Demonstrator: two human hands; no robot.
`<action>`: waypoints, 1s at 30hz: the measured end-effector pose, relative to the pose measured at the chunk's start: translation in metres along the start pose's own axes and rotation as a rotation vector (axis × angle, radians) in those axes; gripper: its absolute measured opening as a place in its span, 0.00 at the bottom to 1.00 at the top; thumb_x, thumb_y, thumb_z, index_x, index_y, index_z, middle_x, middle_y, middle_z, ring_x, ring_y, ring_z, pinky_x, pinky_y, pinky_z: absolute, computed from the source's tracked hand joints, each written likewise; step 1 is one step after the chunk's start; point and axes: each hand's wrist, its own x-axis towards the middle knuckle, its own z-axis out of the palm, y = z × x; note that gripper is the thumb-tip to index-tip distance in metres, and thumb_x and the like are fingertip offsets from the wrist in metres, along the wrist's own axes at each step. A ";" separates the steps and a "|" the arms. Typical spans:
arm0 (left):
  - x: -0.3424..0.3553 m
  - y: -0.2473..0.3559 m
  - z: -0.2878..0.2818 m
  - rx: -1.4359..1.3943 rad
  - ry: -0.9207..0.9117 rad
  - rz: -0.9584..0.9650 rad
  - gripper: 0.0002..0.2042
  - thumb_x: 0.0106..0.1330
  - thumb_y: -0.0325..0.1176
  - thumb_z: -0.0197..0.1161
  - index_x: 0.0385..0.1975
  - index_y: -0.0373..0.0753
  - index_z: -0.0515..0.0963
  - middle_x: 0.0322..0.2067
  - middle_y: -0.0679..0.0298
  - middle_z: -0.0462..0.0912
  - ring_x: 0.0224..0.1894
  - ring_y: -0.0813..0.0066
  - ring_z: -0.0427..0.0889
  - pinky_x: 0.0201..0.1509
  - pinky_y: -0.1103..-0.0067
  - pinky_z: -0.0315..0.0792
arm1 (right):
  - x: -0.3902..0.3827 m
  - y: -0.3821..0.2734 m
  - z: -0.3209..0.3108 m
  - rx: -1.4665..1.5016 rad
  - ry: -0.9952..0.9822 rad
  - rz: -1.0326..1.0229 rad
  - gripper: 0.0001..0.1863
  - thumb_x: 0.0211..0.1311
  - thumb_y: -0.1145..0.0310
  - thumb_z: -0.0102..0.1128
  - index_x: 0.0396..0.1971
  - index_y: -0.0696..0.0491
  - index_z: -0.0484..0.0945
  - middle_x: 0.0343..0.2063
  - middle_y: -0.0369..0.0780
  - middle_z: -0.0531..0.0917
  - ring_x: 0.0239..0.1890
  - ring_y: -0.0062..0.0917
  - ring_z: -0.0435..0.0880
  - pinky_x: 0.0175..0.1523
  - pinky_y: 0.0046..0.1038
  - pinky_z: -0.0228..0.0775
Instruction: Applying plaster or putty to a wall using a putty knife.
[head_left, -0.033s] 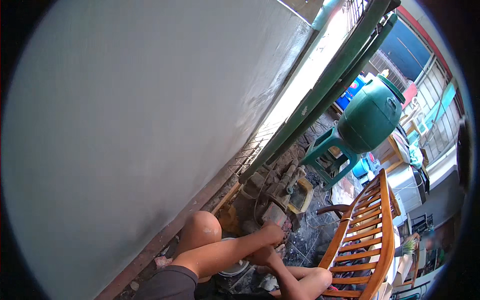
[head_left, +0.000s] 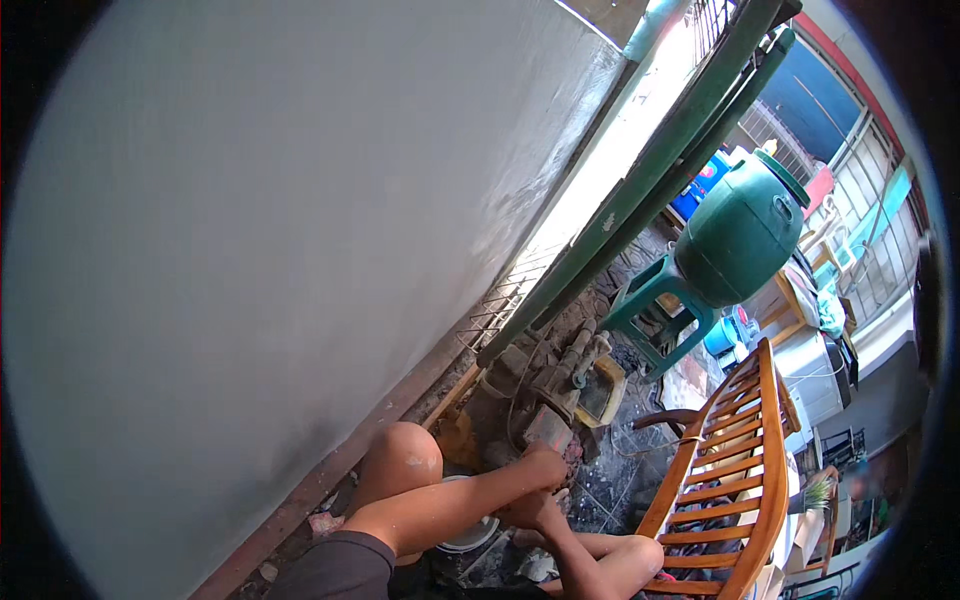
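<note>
My left hand point(head_left: 545, 466) is bent down at the wrist, at the end of a bare forearm that comes from a dark sleeve point(head_left: 345, 565). Close against it and a little lower is my right hand point(head_left: 527, 510). The fingers of both are mostly hidden, so I cannot make out whether they hold anything. Below them stands a round pail point(head_left: 470, 540) with a pale rim, partly covered by my left forearm. Just beyond my left hand sits a dirty grey motor or pump point(head_left: 548, 428) with a cable and pipe fittings.
A grey wall point(head_left: 280, 250) fills the left. Green posts point(head_left: 640, 200) slant across the upper middle. At right are a slatted wooden bench point(head_left: 725, 480) and a green barrel point(head_left: 740, 230) on a green stool point(head_left: 655, 310). A cut yellowish container point(head_left: 600, 392) lies beside the motor.
</note>
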 end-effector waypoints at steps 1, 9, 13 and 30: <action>0.000 -0.001 0.001 -0.004 0.030 0.009 0.12 0.52 0.35 0.64 0.36 0.43 0.85 0.38 0.62 0.85 0.43 0.64 0.84 0.45 0.62 0.76 | -0.001 0.006 0.001 -0.003 -0.001 0.000 0.28 0.55 0.46 0.56 0.54 0.46 0.72 0.51 0.43 0.77 0.56 0.40 0.72 0.61 0.41 0.61; -0.011 0.007 -0.017 0.019 -0.044 0.026 0.13 0.55 0.37 0.62 0.39 0.44 0.84 0.41 0.62 0.85 0.44 0.64 0.84 0.45 0.61 0.76 | 0.002 0.003 0.049 -0.407 0.160 0.005 0.31 0.54 0.45 0.57 0.54 0.47 0.72 0.56 0.42 0.72 0.59 0.43 0.68 0.63 0.44 0.58; -0.008 0.003 -0.012 -0.010 -0.026 0.019 0.13 0.55 0.38 0.63 0.39 0.45 0.84 0.41 0.63 0.85 0.44 0.64 0.83 0.45 0.62 0.76 | -0.001 -0.023 0.006 -0.099 0.102 -0.104 0.25 0.52 0.47 0.60 0.42 0.52 0.77 0.43 0.46 0.80 0.49 0.42 0.76 0.55 0.41 0.65; -0.001 0.003 -0.012 0.054 -0.088 -0.009 0.16 0.55 0.41 0.65 0.45 0.48 0.83 0.45 0.68 0.83 0.46 0.68 0.83 0.46 0.64 0.77 | -0.010 -0.023 -0.012 -0.032 0.133 -0.073 0.23 0.51 0.53 0.63 0.41 0.54 0.78 0.41 0.48 0.80 0.46 0.44 0.78 0.51 0.41 0.69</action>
